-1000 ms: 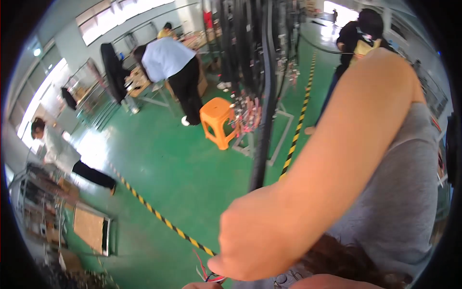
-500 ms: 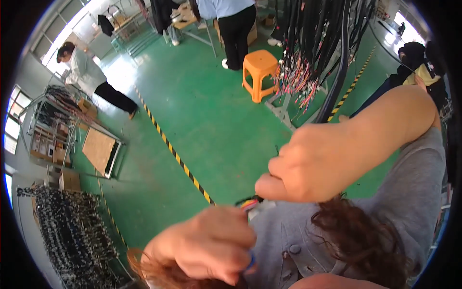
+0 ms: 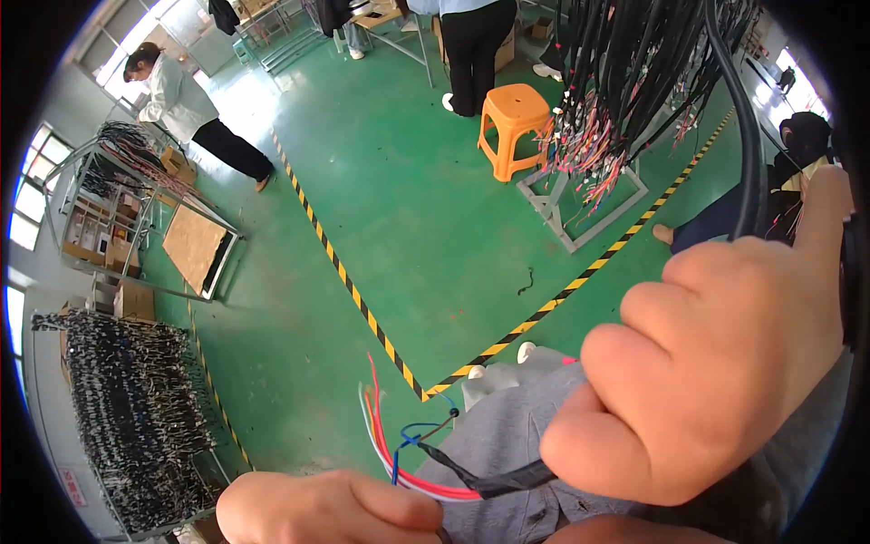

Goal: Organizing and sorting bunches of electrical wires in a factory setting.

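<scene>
My right hand is wrapped round a black-sheathed cable. The cable rises from the top of the fist toward the upper edge. Its other end comes out below the thumb, where red, pink, white and blue wires fan out from black tape. A thin blue wire loops among them, with a small dark piece at its tip. Just below the loose wires, my left hand is closed near the lower edge. What it holds is hidden behind its fingers.
Black cables with coloured wire ends hang on a metal stand beside an orange stool. Striped tape marks the green floor. A rack of dark cables and a board on a cart stand left. Several people work around.
My right hand has come down and nearer, drawing the cable with it. My left hand has moved down and left. The fanned wires now show between the hands, and the view has shifted.
</scene>
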Available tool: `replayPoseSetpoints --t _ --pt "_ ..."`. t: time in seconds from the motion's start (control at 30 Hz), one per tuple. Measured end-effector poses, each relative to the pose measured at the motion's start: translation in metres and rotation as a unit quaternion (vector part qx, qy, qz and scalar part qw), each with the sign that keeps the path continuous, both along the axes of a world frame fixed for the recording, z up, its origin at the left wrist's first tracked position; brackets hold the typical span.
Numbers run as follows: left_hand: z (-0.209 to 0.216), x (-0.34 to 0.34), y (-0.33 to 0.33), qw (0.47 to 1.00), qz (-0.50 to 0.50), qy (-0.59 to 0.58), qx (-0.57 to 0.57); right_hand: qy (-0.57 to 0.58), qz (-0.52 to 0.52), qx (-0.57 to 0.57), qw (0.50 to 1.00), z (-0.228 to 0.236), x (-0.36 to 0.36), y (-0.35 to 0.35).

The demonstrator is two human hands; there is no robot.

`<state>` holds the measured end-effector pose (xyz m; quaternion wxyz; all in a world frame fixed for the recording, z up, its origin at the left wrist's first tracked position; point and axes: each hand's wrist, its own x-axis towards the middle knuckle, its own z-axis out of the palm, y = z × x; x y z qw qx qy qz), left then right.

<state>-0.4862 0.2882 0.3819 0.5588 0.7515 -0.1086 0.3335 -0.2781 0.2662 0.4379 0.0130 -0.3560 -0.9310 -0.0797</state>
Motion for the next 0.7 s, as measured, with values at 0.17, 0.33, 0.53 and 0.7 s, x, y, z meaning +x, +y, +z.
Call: replayPoseSetpoints --t 0.17,0.33,0.53,0.7 --pt "-0.003 0.004 0.000 0.999 -0.042 -0.016 -0.029 0.025 -0.047 0.003 0.999 -0.002 0.007 0.003" --pt "-0.021 0.015 0.014 0.991 -0.035 -0.068 -0.111 0.073 0.183 -0.288 0.937 -0.032 0.036 0.047" --pt "-0.050 0.040 0.036 0.965 -0.110 -0.036 -0.237 0.005 0.154 -0.168 0.974 -0.063 0.041 0.047" --pt "-0.035 0.010 0.030 0.989 -0.120 0.084 -0.013 -0.026 0.170 -0.166 0.971 -0.048 0.029 0.045"
